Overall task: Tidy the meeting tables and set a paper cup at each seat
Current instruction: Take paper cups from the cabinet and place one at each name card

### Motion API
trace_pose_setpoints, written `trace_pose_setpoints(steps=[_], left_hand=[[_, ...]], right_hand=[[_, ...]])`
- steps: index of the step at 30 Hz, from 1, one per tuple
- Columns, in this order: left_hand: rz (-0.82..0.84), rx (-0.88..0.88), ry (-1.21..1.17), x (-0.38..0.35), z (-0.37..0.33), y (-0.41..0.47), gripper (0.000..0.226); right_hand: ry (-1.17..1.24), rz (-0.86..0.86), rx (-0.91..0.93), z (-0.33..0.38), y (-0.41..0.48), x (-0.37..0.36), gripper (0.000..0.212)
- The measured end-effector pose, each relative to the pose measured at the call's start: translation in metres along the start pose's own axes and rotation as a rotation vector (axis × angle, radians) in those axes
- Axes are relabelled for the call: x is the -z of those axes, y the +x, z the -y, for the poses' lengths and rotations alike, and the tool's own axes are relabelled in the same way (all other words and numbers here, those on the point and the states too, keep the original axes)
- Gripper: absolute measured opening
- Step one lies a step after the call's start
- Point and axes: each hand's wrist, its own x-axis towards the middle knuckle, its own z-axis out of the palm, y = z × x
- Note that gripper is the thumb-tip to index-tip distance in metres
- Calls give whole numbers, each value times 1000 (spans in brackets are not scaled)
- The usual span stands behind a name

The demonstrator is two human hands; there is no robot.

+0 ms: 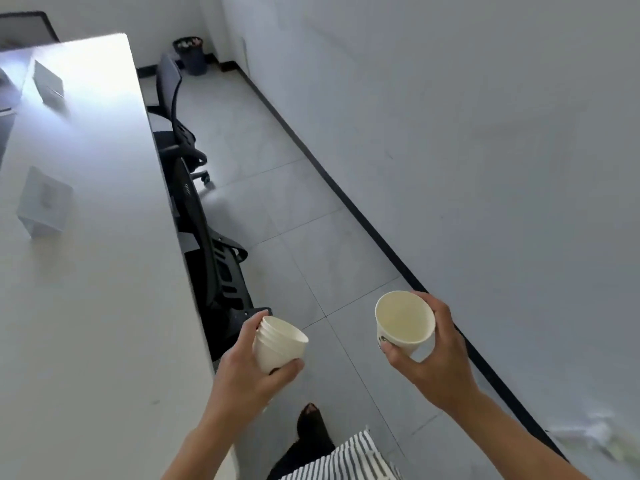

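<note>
The left hand [249, 362] grips a cup stack [277, 344] beside the table [104, 271], the right hand [436, 355] one cup [405, 323] farther off.

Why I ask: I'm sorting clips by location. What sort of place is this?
Most likely an office meeting room: a long white table, black swivel chairs along its edge, and a waste bin in the far corner.
</note>
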Motion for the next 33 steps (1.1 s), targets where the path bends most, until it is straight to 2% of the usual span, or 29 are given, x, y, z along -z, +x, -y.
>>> trace_pose_setpoints(steps=[3, 10, 15, 21, 25, 33], left_hand=[[-26, -15, -34, 5, -20, 56, 79], [35, -29, -46, -1, -57, 178, 80], [-21, -15, -64, -27, -86, 257, 77], [-145, 5, -142, -48, -137, 358, 78], [-249, 20, -177, -47, -156, 407, 80], [-457, 183, -219, -12, -122, 482, 85]], right_hand=[[-58, -28, 5, -7, 43, 5, 77], [-126, -83, -45, -47, 135, 18, 80], [-117, -72, -43, -93, 222, 22, 82], [-77, 48, 47, -119, 364, 17, 83], [-41, 202, 150, -119, 454, 3, 82], [-38, 342, 257, -124, 597, -66, 83]])
